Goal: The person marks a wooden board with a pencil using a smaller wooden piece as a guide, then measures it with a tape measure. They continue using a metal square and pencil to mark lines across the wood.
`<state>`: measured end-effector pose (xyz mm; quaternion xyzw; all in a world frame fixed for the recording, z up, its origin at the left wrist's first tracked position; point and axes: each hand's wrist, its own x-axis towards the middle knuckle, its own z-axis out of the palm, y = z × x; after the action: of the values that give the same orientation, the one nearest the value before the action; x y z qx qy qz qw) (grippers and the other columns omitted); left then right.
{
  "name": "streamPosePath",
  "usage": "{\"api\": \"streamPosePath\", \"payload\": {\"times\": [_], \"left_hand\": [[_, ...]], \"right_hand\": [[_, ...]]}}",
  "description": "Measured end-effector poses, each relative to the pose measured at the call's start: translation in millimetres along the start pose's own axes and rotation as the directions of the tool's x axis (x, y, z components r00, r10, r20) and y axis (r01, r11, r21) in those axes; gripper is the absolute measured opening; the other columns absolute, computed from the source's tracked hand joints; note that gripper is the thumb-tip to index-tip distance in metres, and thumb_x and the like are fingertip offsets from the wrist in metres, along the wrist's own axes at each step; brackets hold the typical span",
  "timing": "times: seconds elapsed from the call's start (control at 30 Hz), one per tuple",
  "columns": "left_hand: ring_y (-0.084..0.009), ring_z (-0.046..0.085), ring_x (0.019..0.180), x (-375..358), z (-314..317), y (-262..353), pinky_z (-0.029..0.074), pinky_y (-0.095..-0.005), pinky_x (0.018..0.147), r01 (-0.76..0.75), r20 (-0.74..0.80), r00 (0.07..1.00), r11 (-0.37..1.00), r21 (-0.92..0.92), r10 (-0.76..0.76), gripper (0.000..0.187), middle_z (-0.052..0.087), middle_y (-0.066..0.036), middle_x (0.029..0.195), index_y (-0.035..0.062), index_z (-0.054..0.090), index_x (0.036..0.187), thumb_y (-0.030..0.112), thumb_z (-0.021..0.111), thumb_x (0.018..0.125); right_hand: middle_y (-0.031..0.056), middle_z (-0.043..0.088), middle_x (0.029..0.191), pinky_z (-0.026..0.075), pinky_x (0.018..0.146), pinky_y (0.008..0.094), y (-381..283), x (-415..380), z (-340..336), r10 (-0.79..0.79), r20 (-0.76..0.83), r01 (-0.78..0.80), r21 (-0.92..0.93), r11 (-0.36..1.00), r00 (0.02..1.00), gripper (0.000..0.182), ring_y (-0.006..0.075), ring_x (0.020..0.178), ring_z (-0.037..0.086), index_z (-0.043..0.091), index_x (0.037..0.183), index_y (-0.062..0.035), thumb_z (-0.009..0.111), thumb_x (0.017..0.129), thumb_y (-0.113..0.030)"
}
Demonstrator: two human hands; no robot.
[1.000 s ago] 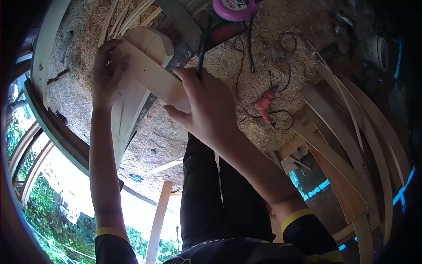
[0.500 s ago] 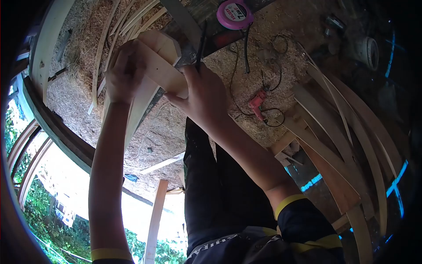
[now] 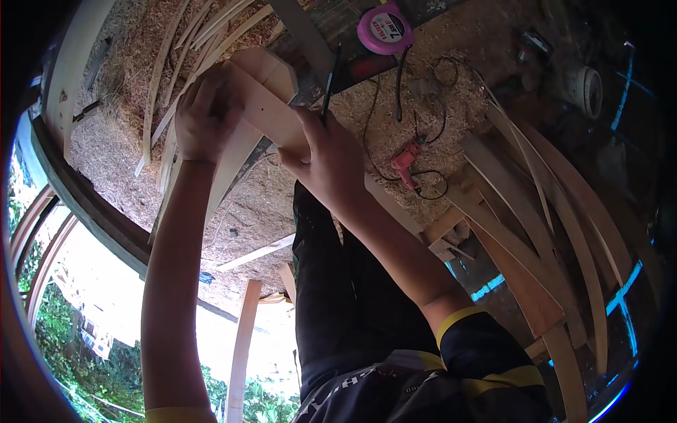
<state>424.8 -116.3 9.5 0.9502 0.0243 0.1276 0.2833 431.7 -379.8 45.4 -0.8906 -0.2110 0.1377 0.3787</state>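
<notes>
A short, pale wooden board (image 3: 271, 113) with a small dark dot on its face is held between both hands. My left hand (image 3: 204, 121) is closed around its far left end. My right hand (image 3: 330, 163) grips the near right end with thumb and fingers, and a thin dark pencil (image 3: 330, 83) sticks up from between those fingers. Behind the board lies another pale wooden piece (image 3: 276, 69) with angled corners. Beyond my right hand sits a pink tape measure (image 3: 384, 29).
A red corded drill (image 3: 406, 162) lies on the sawdust-covered ground. Long curved planks (image 3: 522, 204) are piled to the right. Thin wood strips (image 3: 169, 63) lie at the upper left. A white bucket (image 3: 585, 90) stands at the far right.
Both hands and the board have shifted slightly right in view. The tape measure also appears a little further right, while the drill and planks appear slightly further left. The grips look the same.
</notes>
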Motion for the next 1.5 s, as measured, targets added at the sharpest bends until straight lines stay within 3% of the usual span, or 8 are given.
{"api": "streamPosePath", "payload": {"times": [0.5,0.7,0.93,1.0,1.1,1.17,1.4,1.5], "left_hand": [[-0.0381,0.077,0.115,0,-3,4,0.063,-0.0465,0.097,0.028,0.028,0.999,1.0,-0.009,-0.028,0.043,0.078,-0.015,0.13,0.008,0.074,0.139,0.019,0.079,0.097],[-0.0393,0.076,0.116,0,-2,2,0.063,-0.0472,0.097,0.015,0.025,1.0,1.0,-0.024,-0.014,0.043,0.078,-0.017,0.131,0.0066,0.074,0.139,0.021,0.079,0.099],[-0.0388,0.076,0.116,1,-1,4,0.063,-0.0471,0.098,0.036,0.027,0.999,0.999,0.005,-0.036,0.043,0.078,-0.017,0.13,0.0064,0.074,0.138,0.019,0.078,0.098],[-0.0409,0.076,0.12,0,-1,3,0.063,-0.05,0.102,0.048,0.035,0.998,0.999,-0.009,-0.047,0.053,0.078,-0.016,0.136,0.0085,0.074,0.14,0.022,0.08,0.089],[-0.0411,0.076,0.121,1,-2,2,0.063,-0.0498,0.102,0.053,0.034,0.998,0.998,-0.028,-0.052,0.053,0.078,-0.016,0.136,0.0086,0.074,0.141,0.022,0.08,0.089],[-0.0407,0.076,0.119,0,-2,5,0.063,-0.049,0.101,0.057,0.038,0.998,0.998,-0.03,-0.056,0.05,0.078,-0.016,0.133,0.0076,0.074,0.14,0.021,0.08,0.092],[-0.041,0.075,0.123,1,-4,4,0.063,-0.0497,0.102,0.05,0.049,0.998,0.998,-0.023,-0.049,0.055,0.076,-0.015,0.142,0.011,0.074,0.141,0.024,0.082,0.088],[-0.0412,0.075,0.121,2,-3,5,0.062,-0.0503,0.104,0.036,0.036,0.999,0.999,-0.021,-0.036,0.054,0.077,-0.018,0.134,0.0072,0.074,0.141,0.024,0.082,0.091]], "right_hand": [[0.0199,0.07,0.118,0.063,0.08,0.0479,-1,4,-2,-0.027,-0.024,0.027,0.032,0.999,0.999,0.076,0.0373,0.094,0.076,0.064,0.147,-0.0032,0.093,0.078,-0.017],[0.0202,0.07,0.125,0.063,0.083,0.0515,1,4,-2,0.01,0.026,-0.011,0.033,0.999,1.0,0.078,0.041,0.097,0.077,0.06,0.151,-0.0097,0.094,0.081,-0.024],[0.0195,0.071,0.117,0.062,0.078,0.0487,-2,6,-8,-0.005,0.025,0.005,0.012,1.0,1.0,0.075,0.0375,0.091,0.076,0.064,0.147,-0.0036,0.092,0.078,-0.016],[0.0194,0.071,0.116,0.062,0.078,0.0491,-3,7,-7,-0.008,0.021,0.007,0.019,1.0,1.0,0.076,0.0376,0.09,0.076,0.064,0.147,-0.0036,0.092,0.078,-0.016],[0.019,0.071,0.116,0.061,0.078,0.0497,-2,6,-6,-0.023,0.005,0.023,0.004,1.0,1.0,0.076,0.0379,0.09,0.075,0.063,0.147,-0.0037,0.092,0.078,-0.016],[0.0188,0.07,0.12,0.06,0.083,0.0526,2,5,-3,0.002,0.031,-0.002,0.008,1.0,1.0,0.078,0.0409,0.093,0.075,0.061,0.151,-0.0104,0.093,0.082,-0.027],[0.0202,0.069,0.121,0.061,0.081,0.0494,2,6,-3,-0.032,0.014,0.033,-0.007,0.999,0.999,0.077,0.0375,0.092,0.075,0.061,0.149,-0.0058,0.093,0.08,-0.022],[0.0208,0.069,0.121,0.061,0.083,0.0502,5,8,-3,-0.033,0.042,0.032,0.018,0.999,0.999,0.076,0.0382,0.094,0.075,0.061,0.149,-0.0065,0.093,0.082,-0.025]]}}
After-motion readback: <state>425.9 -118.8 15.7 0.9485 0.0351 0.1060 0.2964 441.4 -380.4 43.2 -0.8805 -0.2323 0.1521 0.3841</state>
